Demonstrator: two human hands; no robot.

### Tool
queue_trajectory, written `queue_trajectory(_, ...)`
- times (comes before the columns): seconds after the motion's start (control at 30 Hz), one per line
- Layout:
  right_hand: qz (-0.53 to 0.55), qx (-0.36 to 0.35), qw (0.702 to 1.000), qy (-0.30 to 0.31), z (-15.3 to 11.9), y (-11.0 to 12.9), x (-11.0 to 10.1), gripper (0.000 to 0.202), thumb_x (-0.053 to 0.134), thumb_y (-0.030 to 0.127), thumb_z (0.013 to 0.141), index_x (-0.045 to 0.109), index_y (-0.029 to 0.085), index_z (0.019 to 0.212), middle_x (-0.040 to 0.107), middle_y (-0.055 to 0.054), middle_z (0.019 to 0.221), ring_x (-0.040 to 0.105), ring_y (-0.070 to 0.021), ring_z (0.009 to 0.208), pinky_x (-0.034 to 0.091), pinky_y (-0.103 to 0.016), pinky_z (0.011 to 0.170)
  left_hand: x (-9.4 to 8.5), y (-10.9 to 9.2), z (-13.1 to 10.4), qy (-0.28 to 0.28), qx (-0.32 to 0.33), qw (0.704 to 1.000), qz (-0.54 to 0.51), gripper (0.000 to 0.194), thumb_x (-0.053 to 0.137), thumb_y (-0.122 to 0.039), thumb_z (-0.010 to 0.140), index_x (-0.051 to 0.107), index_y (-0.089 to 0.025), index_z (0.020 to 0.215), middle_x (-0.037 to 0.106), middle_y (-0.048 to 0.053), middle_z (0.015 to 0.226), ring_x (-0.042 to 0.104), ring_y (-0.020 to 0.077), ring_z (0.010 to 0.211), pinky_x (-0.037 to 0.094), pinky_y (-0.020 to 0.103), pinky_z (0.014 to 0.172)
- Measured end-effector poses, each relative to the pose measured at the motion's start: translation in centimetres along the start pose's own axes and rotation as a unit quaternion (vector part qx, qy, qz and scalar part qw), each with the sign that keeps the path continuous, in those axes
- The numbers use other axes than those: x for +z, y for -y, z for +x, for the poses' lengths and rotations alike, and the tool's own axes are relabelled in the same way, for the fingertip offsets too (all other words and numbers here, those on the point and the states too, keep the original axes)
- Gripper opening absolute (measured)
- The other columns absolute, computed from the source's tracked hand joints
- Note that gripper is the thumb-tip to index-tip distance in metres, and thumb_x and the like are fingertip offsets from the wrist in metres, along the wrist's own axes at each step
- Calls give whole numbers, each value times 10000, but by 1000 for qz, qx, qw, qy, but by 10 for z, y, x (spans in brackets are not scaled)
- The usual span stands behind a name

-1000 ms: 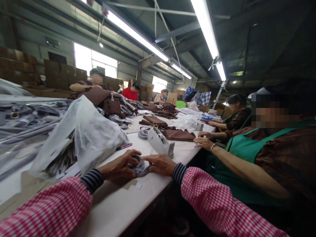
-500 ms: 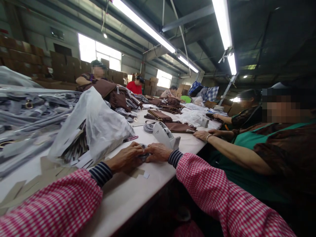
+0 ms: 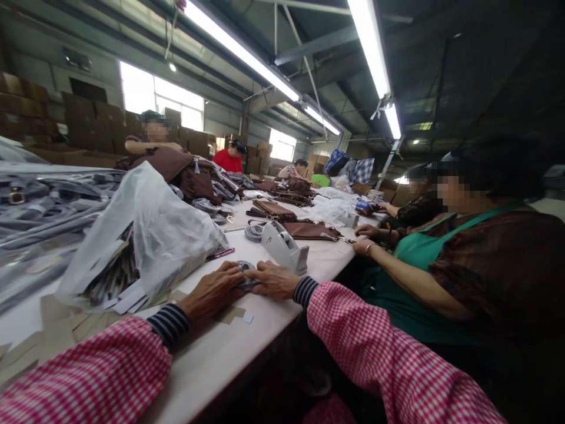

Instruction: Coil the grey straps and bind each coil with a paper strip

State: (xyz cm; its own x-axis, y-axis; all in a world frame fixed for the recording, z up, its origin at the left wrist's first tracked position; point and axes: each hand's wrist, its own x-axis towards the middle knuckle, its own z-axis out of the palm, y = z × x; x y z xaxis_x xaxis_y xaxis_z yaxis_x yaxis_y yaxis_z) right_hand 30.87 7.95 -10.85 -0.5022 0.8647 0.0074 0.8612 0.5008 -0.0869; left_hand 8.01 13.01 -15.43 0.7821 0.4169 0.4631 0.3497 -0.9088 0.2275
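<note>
A small coiled grey strap (image 3: 247,281), seemingly in clear wrap, lies on the white table between my hands. My left hand (image 3: 212,292) closes on its left side, and my right hand (image 3: 274,280) grips it from the right. Parts of the coil are hidden by my fingers. Just beyond my right hand stands a grey-white tape dispenser (image 3: 279,246). Another grey coil (image 3: 253,234) sits against its left side. Below my hands lie a beige card (image 3: 228,315) and a small white tag (image 3: 248,318).
At left are a translucent plastic bag (image 3: 170,235) of cards and a heap of grey straps (image 3: 39,218). Brown bags (image 3: 309,229) lie farther along the table. A co-worker in a green apron (image 3: 412,259) sits at right, hands near a brown bag. More people work beyond.
My view has turned slightly right, so things sit farther left. My hands stay on the coil. The co-worker at right now has both hands by a metal clasp on a brown bag.
</note>
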Motion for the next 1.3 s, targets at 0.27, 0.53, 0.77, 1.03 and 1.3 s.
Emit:
queue_trajectory(0.27,230,3,965,-129,0,-32,-54,348,701,290,953,700,179,1283,659,-58,1113,602,-152,861,498,-318,859,-15,8,2,38,11,998,-39,205,580,-393,1000,683,-217,980,717,69,1088,596,284,1172,480,397,1022)
queue_trajectory(0.53,49,-36,998,-15,5,-12,-1,429,692,358,972,640,266,1388,656,-61,1110,650,-226,988,483,-327,874,-17,22,1,60,4,995,-84,256,624,-394,953,737,-241,1124,696,85,1322,569,308,1305,433,431,1107)
queue_trajectory(0.77,24,-63,998,7,14,-20,-7,370,696,284,966,671,260,1335,709,-66,1127,661,-230,1032,477,-325,894,-41,19,7,127,3,984,-124,234,613,-421,966,724,-237,1056,693,62,1334,525,312,1380,407,388,1117)
queue_trajectory(1.03,64,-33,997,-41,9,-17,4,355,684,254,968,684,264,1323,700,-50,1093,655,-216,1017,484,-314,874,-27,11,2,71,-5,994,-82,250,600,-457,991,697,-231,1039,693,63,1221,601,270,1188,468,364,999)
queue_trajectory(1.3,240,55,950,-193,-36,-24,27,90,772,233,891,807,189,961,731,-26,926,674,-181,880,484,-298,840,-18,-3,-4,9,-24,1000,17,380,585,-551,990,687,-212,852,680,47,870,540,263,956,451,360,786)
